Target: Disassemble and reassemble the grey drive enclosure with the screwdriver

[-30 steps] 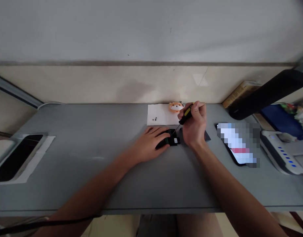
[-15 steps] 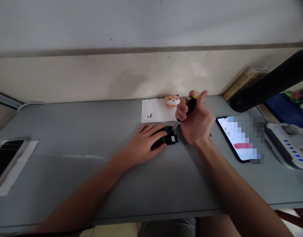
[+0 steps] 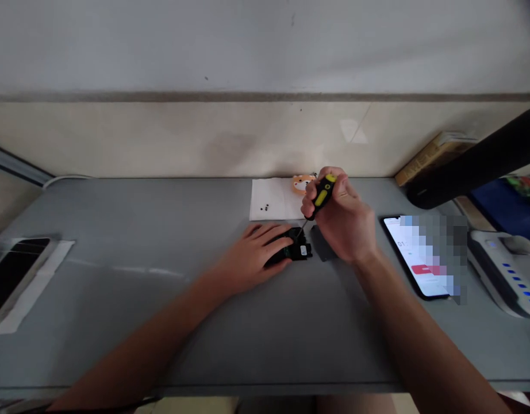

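My right hand (image 3: 346, 221) is wrapped around the black and yellow handle of a screwdriver (image 3: 322, 198). The thin shaft slants down and left, its tip at a small black device (image 3: 303, 251) lying on the desk. That device shows a bit of green circuit board and a white label. My left hand (image 3: 260, 256) steadies it from the left, fingers over the top and thumb along the near edge, covering much of it. A dark grey flat piece (image 3: 325, 247) lies partly hidden beneath my right hand.
Behind the device, a white paper (image 3: 273, 192) bears several tiny dark pieces (image 3: 264, 207) and an orange-and-white animal-faced case (image 3: 303, 184). To the right are a lit phone (image 3: 414, 259), a power strip (image 3: 506, 270), a black cylinder (image 3: 467, 161) and a book (image 3: 433, 152). Another dark-screened phone (image 3: 19, 276) lies far left.
My right hand has turned the screwdriver, so the handle's yellow side now shows and the thumb has come down onto it. The left hand stays on the device. The view has shifted slightly.
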A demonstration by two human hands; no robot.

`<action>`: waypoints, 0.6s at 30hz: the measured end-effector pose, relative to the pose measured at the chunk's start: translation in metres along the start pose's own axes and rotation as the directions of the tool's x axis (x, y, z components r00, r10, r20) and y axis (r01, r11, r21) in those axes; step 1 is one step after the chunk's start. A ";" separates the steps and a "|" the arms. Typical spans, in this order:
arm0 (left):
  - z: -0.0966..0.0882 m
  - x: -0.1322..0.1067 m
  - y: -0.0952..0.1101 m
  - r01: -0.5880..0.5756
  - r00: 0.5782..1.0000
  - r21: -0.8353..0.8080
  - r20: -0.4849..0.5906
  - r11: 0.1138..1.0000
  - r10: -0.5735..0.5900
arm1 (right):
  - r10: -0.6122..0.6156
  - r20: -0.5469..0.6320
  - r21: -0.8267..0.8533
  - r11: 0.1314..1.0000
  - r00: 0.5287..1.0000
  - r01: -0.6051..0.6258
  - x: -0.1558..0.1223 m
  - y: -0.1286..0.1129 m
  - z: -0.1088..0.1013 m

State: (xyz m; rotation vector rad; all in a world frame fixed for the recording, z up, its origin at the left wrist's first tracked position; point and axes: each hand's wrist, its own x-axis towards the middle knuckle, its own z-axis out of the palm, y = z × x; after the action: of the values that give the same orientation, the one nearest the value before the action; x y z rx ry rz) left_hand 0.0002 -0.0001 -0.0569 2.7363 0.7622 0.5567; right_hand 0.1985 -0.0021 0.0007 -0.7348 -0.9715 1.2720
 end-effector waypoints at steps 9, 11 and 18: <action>-0.001 -0.001 -0.003 0.031 1.000 -0.060 0.006 0.998 -0.031 | 0.013 -0.063 0.045 0.999 0.998 -0.011 -0.004 -0.003 0.010; -0.001 0.000 -0.002 0.034 0.999 -0.062 0.003 0.997 -0.034 | 0.020 -0.079 0.031 0.999 0.997 -0.018 -0.003 -0.004 0.006; -0.001 -0.001 -0.001 -0.005 1.000 -0.033 -0.031 0.999 0.004 | -0.014 0.023 -0.079 0.997 1.000 0.016 -0.002 -0.008 -0.005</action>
State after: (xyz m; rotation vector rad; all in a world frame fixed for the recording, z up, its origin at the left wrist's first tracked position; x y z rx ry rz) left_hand -0.0009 0.0003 -0.0569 2.7056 0.7482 0.6085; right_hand 0.2062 -0.0052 0.0054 -0.7745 -1.0483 1.2368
